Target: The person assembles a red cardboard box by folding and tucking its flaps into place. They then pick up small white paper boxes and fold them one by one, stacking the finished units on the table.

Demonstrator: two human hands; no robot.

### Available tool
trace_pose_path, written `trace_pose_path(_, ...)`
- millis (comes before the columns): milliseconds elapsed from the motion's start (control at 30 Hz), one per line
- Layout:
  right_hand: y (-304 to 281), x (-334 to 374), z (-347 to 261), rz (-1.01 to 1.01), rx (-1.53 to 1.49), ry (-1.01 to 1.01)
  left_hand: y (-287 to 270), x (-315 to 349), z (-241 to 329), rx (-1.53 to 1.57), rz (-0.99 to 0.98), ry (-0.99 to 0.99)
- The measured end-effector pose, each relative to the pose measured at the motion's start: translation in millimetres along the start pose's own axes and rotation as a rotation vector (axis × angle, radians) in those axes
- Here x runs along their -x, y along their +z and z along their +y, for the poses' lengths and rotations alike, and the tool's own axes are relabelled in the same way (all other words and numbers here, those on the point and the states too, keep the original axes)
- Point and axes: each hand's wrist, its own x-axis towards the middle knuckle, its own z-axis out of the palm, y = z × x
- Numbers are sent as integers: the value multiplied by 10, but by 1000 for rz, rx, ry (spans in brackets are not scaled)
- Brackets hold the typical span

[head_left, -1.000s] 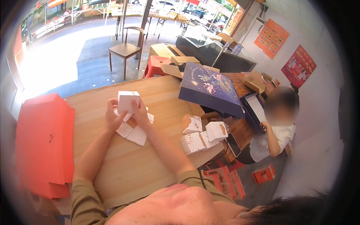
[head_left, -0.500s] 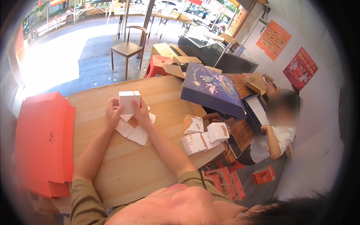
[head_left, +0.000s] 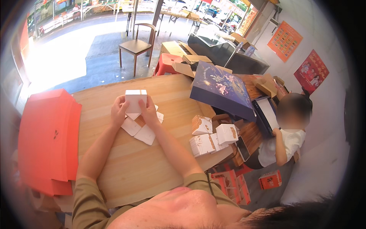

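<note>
A small white box [head_left: 133, 100] is held up above the wooden table, gripped from both sides. My left hand [head_left: 119, 110] wraps its left side, and my right hand [head_left: 149, 111] holds the right side with the thumb on the face towards me. A thin tan line crosses the box's top. Beneath my hands, several flat, unfolded white carton pieces [head_left: 145, 134] lie on the table, partly hidden by my hands and the box. To the right of my right forearm, several white boxes with brown markings [head_left: 202, 144] stand in a cluster.
Red-orange folded card [head_left: 49, 141] covers the table's [head_left: 114, 171] left end. At the right are a large dark blue box [head_left: 223, 89], a phone [head_left: 243, 149] and a seated person [head_left: 284, 143]. A chair [head_left: 136, 46] and a red stool [head_left: 166, 64] stand beyond the far edge.
My view has shifted slightly, so the surroundings appear farther right. Both hands keep hold of the white box, with only a slight change in its position.
</note>
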Motion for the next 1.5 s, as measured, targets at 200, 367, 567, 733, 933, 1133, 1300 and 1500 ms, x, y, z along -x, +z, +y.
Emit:
trace_pose_path(200,42,-1,3,22,21,-36,-58,-15,-54,66,45,9)
trace_pose_path(367,-4,-20,28,56,43,-34,-23,-48,-166,-90,205,115)
trace_pose_path(567,-32,-29,19,131,-137,51,-120,-84,-309,144,332,160)
trace_pose_path(733,-4,-22,-4,162,-245,94,-59,-58,-183,-50,395,204)
trace_pose_path(933,-88,-8,-7,57,-149,140,20,-59,-76,-38,495,190)
trace_pose_path(1133,22,-54,-58,180,-430,73,-149,-87,-224,-37,133,104)
trace_pose_path(1300,-121,-48,-29,44,-129,130,85,-25,33,-357,-24,214)
trace_pose_path(1500,75,49,-113,-68,-82,-48,-96,0,-137,267,-36,146)
